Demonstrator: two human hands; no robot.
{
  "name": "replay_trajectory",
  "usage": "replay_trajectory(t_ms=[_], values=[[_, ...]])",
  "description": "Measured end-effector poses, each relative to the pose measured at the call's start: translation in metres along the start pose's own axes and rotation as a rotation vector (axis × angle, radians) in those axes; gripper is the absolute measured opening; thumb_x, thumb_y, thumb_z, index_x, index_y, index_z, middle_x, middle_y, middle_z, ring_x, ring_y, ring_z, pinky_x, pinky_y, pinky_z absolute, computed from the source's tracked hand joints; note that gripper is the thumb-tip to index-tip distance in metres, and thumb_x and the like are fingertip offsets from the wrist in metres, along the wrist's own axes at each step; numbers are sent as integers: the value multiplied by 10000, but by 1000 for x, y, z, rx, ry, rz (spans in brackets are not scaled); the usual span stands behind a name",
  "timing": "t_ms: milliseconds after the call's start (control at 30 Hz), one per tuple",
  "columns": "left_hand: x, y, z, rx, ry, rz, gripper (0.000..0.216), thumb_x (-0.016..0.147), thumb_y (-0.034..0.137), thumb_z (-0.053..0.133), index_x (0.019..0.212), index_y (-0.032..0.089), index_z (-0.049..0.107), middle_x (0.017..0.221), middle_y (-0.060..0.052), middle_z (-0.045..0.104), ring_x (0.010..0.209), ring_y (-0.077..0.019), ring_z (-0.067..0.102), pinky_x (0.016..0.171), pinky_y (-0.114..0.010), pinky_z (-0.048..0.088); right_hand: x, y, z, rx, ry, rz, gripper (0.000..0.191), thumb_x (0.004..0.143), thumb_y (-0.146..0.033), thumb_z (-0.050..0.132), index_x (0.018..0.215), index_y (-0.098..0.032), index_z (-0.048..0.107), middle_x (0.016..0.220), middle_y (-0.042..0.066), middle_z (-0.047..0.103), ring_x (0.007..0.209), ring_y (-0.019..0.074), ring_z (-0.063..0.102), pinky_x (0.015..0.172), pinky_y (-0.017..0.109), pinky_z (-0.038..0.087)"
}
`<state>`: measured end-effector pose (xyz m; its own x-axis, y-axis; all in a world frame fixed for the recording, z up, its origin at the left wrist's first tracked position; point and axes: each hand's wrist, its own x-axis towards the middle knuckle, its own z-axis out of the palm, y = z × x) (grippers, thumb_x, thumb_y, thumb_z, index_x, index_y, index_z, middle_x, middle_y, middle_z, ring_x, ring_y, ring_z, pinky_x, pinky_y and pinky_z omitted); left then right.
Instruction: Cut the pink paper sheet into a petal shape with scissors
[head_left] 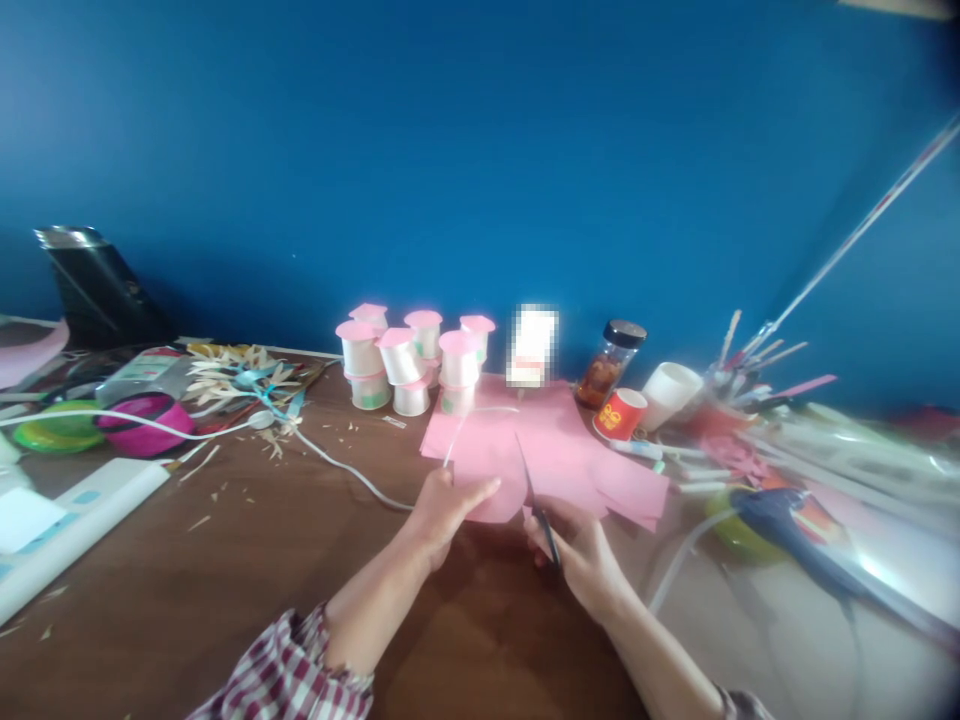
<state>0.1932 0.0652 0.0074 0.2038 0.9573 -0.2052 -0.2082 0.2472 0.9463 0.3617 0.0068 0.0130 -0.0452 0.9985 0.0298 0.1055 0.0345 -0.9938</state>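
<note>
Nearest the viewer, over the middle of the brown tabletop [255,570], the right hand [589,560] has its fingers closed around the scissors [551,540], a blade pointing toward the far edge. Whether the blades are parted is too hard to tell. Just beside it, the left hand [439,515] pinches a piece of pink paper [504,495], thumb laid on top, the other fingers mostly hidden. The blade runs along that piece's right side, so the step in hand looks like trimming its outline. The next move seems to call for a steady left grip, turning the paper into the blades and keeping the thumb clear.

Beyond lie more pink sheets [555,420]. Toward the far edge, white cups [403,369] with pink tops stand stacked to the left; a dark-lidded jar [601,375] and a red cup [620,414] stand to the right.
</note>
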Motion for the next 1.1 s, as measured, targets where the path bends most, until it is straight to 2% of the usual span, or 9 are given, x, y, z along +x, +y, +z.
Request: replay_trajectory(t_ms=[167, 367, 500, 567, 633, 767, 867, 967, 1100], values=[[3, -4, -3, -28, -29, -11, 435, 594, 362, 749, 911, 78, 661, 852, -146, 697, 805, -280, 649, 719, -365, 497, 1, 5, 1, -5, 21, -4, 249, 765, -386, 642, 730, -142, 605, 537, -30, 509, 449, 91, 448, 434, 218, 356], [2, 3, -1, -35, -12, -61, 443, 571, 345, 769, 902, 76, 650, 878, -156, 695, 802, -274, 652, 727, -363, 503, 4, 2, 1, 135, 177, 86, 387, 727, -420, 666, 977, -128, 615, 531, -27, 536, 436, 96, 470, 412, 214, 372], [-6, 9, 2, -7, -217, -77, 450, 596, 311, 757, 977, 102, 642, 964, -144, 683, 888, -273, 636, 799, -373, 486, 5, -2, -2, 244, 273, 81, 399, 672, -367, 727, 1001, -165, 626, 612, -12, 581, 518, 114, 520, 459, 215, 409], [-9, 9, 3, 54, -327, -98, 447, 605, 309, 750, 989, 106, 646, 978, -138, 680, 919, -280, 625, 829, -386, 470, 5, 0, -4, 280, 273, 82, 386, 644, -326, 754, 988, -189, 644, 643, -16, 589, 555, 112, 524, 488, 210, 416], [-10, 9, 3, 125, -375, -124, 431, 600, 322, 750, 961, 105, 661, 955, -135, 685, 908, -289, 624, 816, -391, 470, 6, 2, -6, 286, 249, 67, 382, 614, -277, 778, 969, -202, 659, 674, -17, 602, 589, 112, 524, 515, 208, 419], [-10, 8, 4, 139, -333, -98, 401, 608, 352, 741, 920, 109, 680, 911, -127, 690, 864, -280, 626, 760, -361, 478, 7, 6, -4, 278, 211, 71, 390, 593, -248, 792, 955, -188, 659, 660, -18, 615, 581, 112, 523, 528, 213, 420], [-10, 7, 10, -36, -258, -62, 418, 683, 426, 668, 963, 116, 667, 893, -124, 684, 807, -238, 626, 692, -315, 486, 8, 7, 0, 339, 296, 97, 402, 582, -273, 797, 946, -184, 653, 634, -30, 608, 537, 102, 516, 495, 203, 409], [-14, 2, 21, -235, -223, -76, 469, 770, 513, 528, 1048, 148, 624, 914, -122, 668, 750, -204, 621, 596, -286, 486, 9, 7, 3, 455, 411, 89, 399, 631, -294, 767, 995, -210, 627, 682, -32, 619, 541, 92, 528, 494, 195, 416], [-21, -9, 35, -169, -184, -77, 405, 730, 406, 634, 1027, 131, 621, 951, -128, 655, 798, -189, 609, 629, -261, 485, 10, 7, 6, 502, 453, 64, 426, 667, -284, 742, 1060, -221, 591, 692, -34, 618, 539, 90, 529, 493, 195, 424]])
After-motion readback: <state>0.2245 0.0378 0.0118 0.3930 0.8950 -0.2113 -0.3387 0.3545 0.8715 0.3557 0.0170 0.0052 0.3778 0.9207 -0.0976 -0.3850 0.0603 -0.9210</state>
